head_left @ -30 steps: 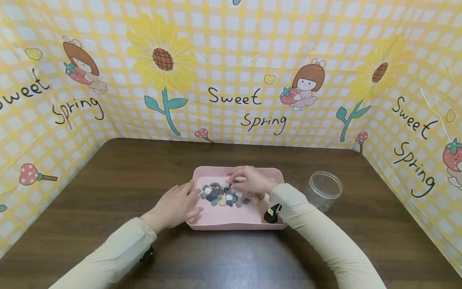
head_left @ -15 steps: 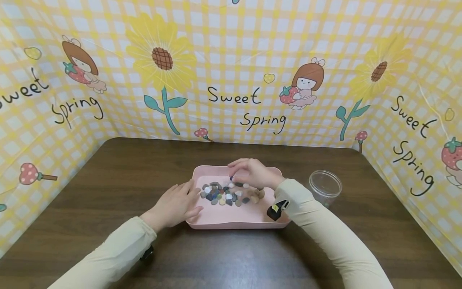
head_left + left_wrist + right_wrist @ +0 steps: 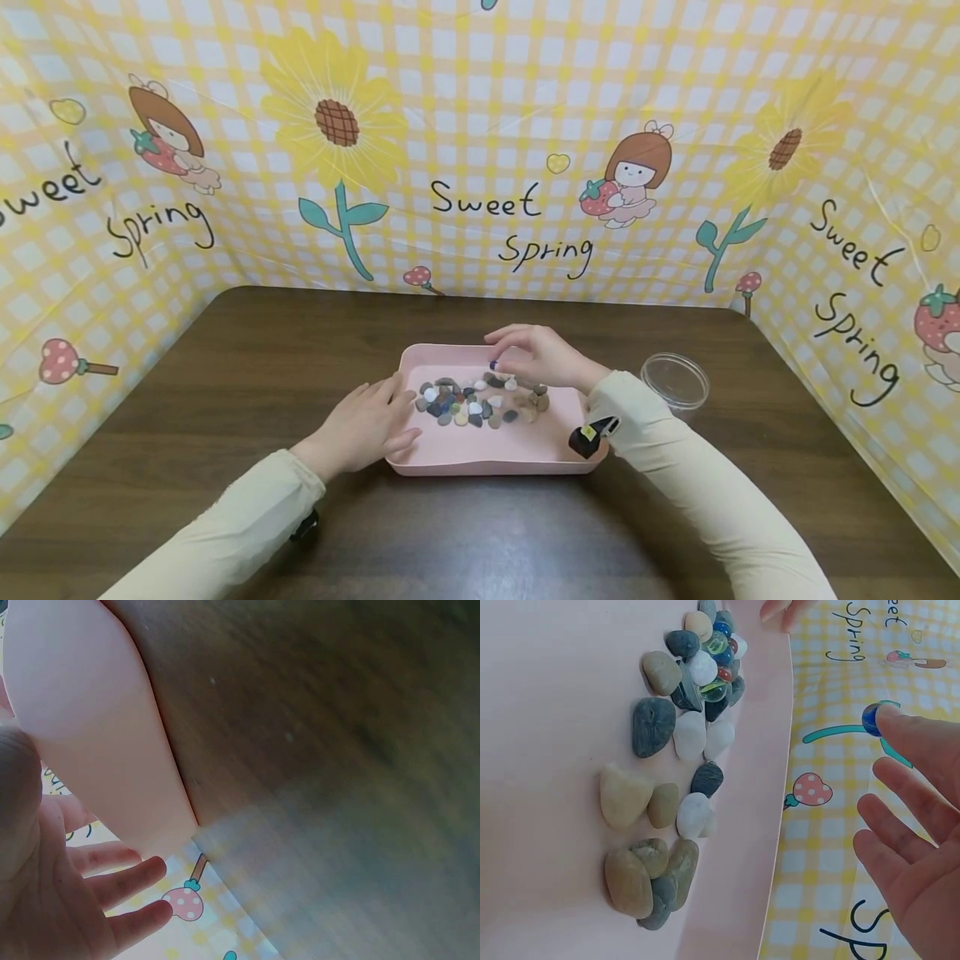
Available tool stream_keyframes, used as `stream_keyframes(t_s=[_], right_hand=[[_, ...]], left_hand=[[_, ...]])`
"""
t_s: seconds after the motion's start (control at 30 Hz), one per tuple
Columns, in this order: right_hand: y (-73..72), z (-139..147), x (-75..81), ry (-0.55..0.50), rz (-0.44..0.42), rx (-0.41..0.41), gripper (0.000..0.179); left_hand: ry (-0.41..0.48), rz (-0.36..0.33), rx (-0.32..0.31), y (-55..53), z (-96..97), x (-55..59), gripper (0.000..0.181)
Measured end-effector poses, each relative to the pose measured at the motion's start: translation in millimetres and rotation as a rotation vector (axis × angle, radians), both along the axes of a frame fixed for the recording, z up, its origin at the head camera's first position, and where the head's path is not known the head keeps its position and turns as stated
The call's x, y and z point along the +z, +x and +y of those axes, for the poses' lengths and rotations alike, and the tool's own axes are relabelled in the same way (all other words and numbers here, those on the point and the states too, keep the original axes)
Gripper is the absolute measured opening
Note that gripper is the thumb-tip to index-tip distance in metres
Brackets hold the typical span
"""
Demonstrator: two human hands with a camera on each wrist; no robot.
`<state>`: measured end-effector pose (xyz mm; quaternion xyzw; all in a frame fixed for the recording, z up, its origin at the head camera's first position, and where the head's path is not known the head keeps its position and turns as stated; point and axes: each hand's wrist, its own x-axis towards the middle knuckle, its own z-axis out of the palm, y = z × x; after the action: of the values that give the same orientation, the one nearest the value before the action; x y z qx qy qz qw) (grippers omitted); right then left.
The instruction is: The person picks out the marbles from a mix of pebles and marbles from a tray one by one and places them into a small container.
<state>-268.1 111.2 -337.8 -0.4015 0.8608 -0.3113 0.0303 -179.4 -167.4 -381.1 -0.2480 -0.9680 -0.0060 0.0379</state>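
My right hand [image 3: 543, 354] is raised over the back of the pink tray [image 3: 487, 454], pinching a dark blue marble [image 3: 872, 720] between thumb and forefinger; its other fingers [image 3: 896, 825] are spread loosely. Beneath it in the tray lie many smooth pebbles [image 3: 654, 727] in grey, white and tan. Glass marbles [image 3: 714, 691], some blue, red and greenish, sit among the pebbles at the pile's left part. My left hand [image 3: 360, 427] rests at the tray's left rim, fingers relaxed and apart; the left wrist view shows it beside the tray's outer wall [image 3: 97, 727].
A clear round jar [image 3: 675, 382] stands right of the tray, its lower part hidden behind the right sleeve [image 3: 675, 458]. The brown wooden table [image 3: 300, 333] is enclosed by a yellow checked cloth [image 3: 480, 125] at the back and sides.
My right hand has lifted from the pebbles with the blue marble and moved up and to the right. The right sleeve now covers more of the jar. My left hand stays put.
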Motion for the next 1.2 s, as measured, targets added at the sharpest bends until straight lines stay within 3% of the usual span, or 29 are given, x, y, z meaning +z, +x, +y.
stream_keyframes(t_s=[0.23,0.63,0.97,1.2], right_hand=[[2.8,8.0,1.0,-0.017,0.042,0.002,0.016],[9.1,21.7,5.3,-0.084,0.04,-0.036,0.013],[14.2,37.5,11.6,-0.134,-0.055,-0.081,0.014],[18.7,48.9,13.6,-0.165,-0.072,-0.101,0.013]], left_hand=[[-0.003,-0.021,0.008,0.1,1.5,2.4,0.056],[-0.002,-0.032,0.014,0.3,1.8,2.7,0.056],[0.012,-0.046,0.021,0.0,1.3,0.5,0.058],[0.012,-0.049,0.019,-0.4,1.1,0.7,0.058]])
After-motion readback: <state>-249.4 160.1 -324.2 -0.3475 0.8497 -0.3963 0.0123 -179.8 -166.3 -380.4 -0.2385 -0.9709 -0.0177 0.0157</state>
